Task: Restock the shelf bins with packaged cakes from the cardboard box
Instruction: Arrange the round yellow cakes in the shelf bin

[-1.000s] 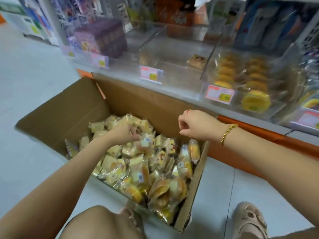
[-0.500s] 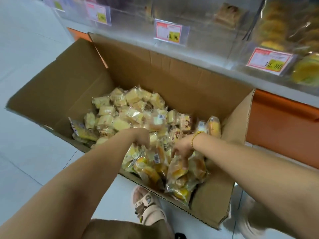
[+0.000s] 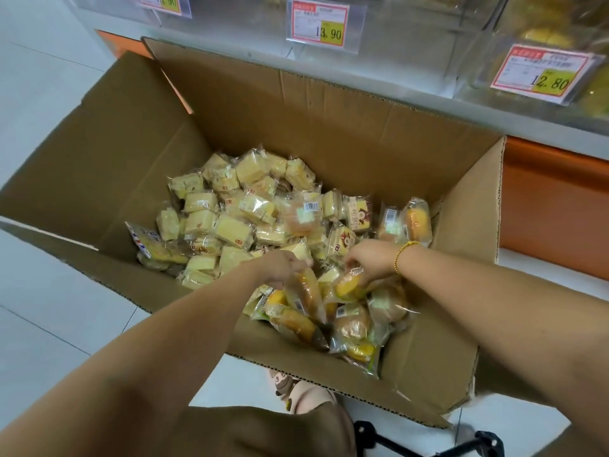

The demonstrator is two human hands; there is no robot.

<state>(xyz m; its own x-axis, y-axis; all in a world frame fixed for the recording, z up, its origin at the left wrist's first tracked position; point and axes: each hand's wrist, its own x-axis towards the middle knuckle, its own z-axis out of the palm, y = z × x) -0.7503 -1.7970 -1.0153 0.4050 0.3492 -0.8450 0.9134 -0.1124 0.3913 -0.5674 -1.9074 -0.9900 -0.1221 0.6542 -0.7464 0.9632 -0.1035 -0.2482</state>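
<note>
Reaching into the cardboard box [image 3: 296, 120].
Our left hand [image 3: 280, 268] pinches a wrapped cake [image 3: 306, 291]; our right hand [image 3: 370, 258] grips a yellow cake [image 3: 348, 286].

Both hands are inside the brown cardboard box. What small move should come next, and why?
Probably lift both hands out of the brown cardboard box toward the clear shelf bins: the left hand seems to grip a long orange wrapped cake, the right hand a round yellow wrapped cake.

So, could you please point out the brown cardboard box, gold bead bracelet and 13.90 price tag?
brown cardboard box [image 3: 329, 127]: head view, far wall.
gold bead bracelet [image 3: 399, 255]: head view, beads.
13.90 price tag [image 3: 318, 24]: head view, centre.
</note>
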